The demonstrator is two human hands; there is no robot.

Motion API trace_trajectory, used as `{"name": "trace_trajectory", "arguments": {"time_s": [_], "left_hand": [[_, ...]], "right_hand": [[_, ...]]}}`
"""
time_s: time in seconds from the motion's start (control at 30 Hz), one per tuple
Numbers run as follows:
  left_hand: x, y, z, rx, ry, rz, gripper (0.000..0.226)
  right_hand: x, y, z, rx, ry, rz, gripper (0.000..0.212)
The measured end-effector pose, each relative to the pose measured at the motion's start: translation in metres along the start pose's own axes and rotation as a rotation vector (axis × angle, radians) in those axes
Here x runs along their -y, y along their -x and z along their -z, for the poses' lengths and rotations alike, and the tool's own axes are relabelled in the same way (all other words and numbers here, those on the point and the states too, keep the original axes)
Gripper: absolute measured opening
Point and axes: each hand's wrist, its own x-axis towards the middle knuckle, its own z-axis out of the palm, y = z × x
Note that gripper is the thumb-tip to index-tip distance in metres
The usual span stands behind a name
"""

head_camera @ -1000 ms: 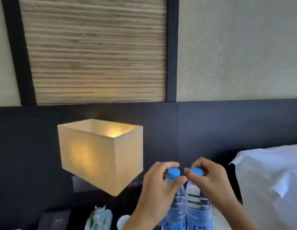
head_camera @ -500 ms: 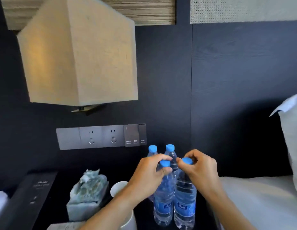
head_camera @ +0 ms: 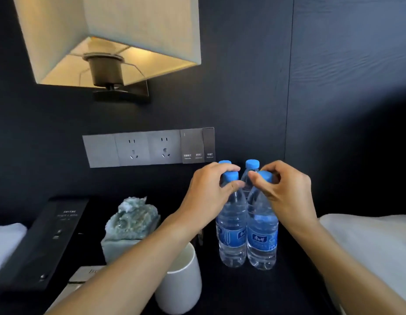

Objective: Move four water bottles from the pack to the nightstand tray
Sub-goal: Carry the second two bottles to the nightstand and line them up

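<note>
**Head view: both hands on front bottle caps**

Head view, looking down at a dark bench [head_camera: 243, 289] against a dark wall.

Left hand [head_camera: 209, 192]: fingers and thumb curled around the blue cap of the front left bottle [head_camera: 231, 226]. Closed on it at the neck.

Right hand [head_camera: 286, 192]: pinching the blue cap of the front right bottle [head_camera: 262, 233], thumb toward the left hand, fingers wrapped over the far side. Closed on it.

Both front bottles stand upright on the bench, touching side by side, blue labels facing the camera. Their bases look to be down on the surface. Whether a tray lies under them cannot be told; the surface is uniformly dark.

Behind the hands, two more blue caps show: back left bottle [head_camera: 224, 162] just above the left hand's knuckles, back right bottle [head_camera: 252, 164] in the gap between the two hands. Their bodies are mostly hidden.

Below the left forearm: white cup [head_camera: 181, 283], near the front left bottle. Further left of the left hand: a greenish tissue box [head_camera: 131, 223], then a black device [head_camera: 45, 242] lying tilted.

Above the left hand on the wall: socket panel [head_camera: 149, 147]. Higher still, a lit lamp [head_camera: 111, 39].

Right of the right forearm: white bed [head_camera: 374, 242].
</note>
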Motion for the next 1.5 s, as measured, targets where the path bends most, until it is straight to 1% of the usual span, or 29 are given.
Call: {"name": "trace_trajectory", "arguments": {"time_s": [0.1, 0.17, 0.27, 0.33, 0.47, 0.57, 0.63, 0.7, 0.77, 0.83, 0.93, 1.0, 1.1, 1.17, 1.27, 1.37, 1.43, 1.5], "left_hand": [[0.000, -0.002, -0.003, -0.032, -0.022, -0.008, 0.032], [-0.003, -0.002, -0.005, -0.043, -0.094, -0.020, 0.031], [-0.007, -0.002, -0.005, -0.040, -0.223, -0.038, 0.033], [-0.005, -0.003, 0.001, 0.004, -0.220, -0.024, 0.030], [-0.002, 0.000, 0.014, 0.098, -0.155, 0.003, 0.038], [-0.003, 0.000, 0.016, 0.043, -0.146, 0.024, 0.030], [-0.003, 0.000, 0.014, -0.024, -0.161, 0.085, 0.026], [-0.004, 0.002, 0.011, -0.066, -0.220, 0.153, 0.036], [-0.004, 0.001, 0.007, -0.065, -0.270, 0.188, 0.042], [-0.003, 0.000, 0.004, -0.041, -0.236, 0.173, 0.041], [-0.002, 0.000, 0.004, 0.035, -0.080, 0.152, 0.039], [-0.002, 0.002, 0.004, 0.054, -0.036, 0.154, 0.039], [0.000, 0.000, 0.002, -0.005, -0.060, 0.145, 0.028], [-0.001, -0.003, -0.002, -0.057, -0.073, 0.185, 0.023], [-0.006, -0.004, -0.013, -0.155, -0.185, 0.225, 0.040], [-0.006, -0.003, -0.018, -0.182, -0.231, 0.206, 0.043], [-0.002, -0.001, -0.016, -0.131, -0.123, 0.204, 0.040], [0.002, 0.002, -0.010, -0.068, 0.062, 0.231, 0.043]], "right_hand": [[-0.003, -0.002, 0.000, 0.019, 0.013, 0.036, 0.034], [-0.006, -0.003, 0.003, 0.036, 0.021, 0.050, 0.031], [-0.011, -0.002, 0.007, 0.089, 0.080, 0.089, 0.035], [-0.013, 0.000, 0.007, 0.114, 0.147, 0.117, 0.038], [-0.011, -0.001, 0.010, 0.146, 0.142, 0.105, 0.038], [-0.009, -0.006, 0.015, 0.191, 0.163, 0.104, 0.041], [-0.008, -0.007, 0.017, 0.198, 0.150, 0.101, 0.042], [-0.008, -0.006, 0.017, 0.208, 0.133, 0.106, 0.043], [-0.008, -0.005, 0.016, 0.213, 0.124, 0.114, 0.042], [-0.008, -0.005, 0.015, 0.225, 0.109, 0.119, 0.041], [-0.009, -0.006, 0.014, 0.282, 0.042, 0.124, 0.040], [-0.010, -0.007, 0.014, 0.312, 0.023, 0.137, 0.039], [-0.012, -0.007, 0.014, 0.323, -0.001, 0.138, 0.038], [-0.013, -0.008, 0.014, 0.317, -0.019, 0.122, 0.038], [-0.016, -0.008, 0.015, 0.324, -0.035, 0.100, 0.038], [-0.017, -0.007, 0.014, 0.319, -0.044, 0.111, 0.038], [-0.018, -0.008, 0.014, 0.314, -0.045, 0.125, 0.037], [-0.019, -0.010, 0.016, 0.332, -0.037, 0.143, 0.034]]}}
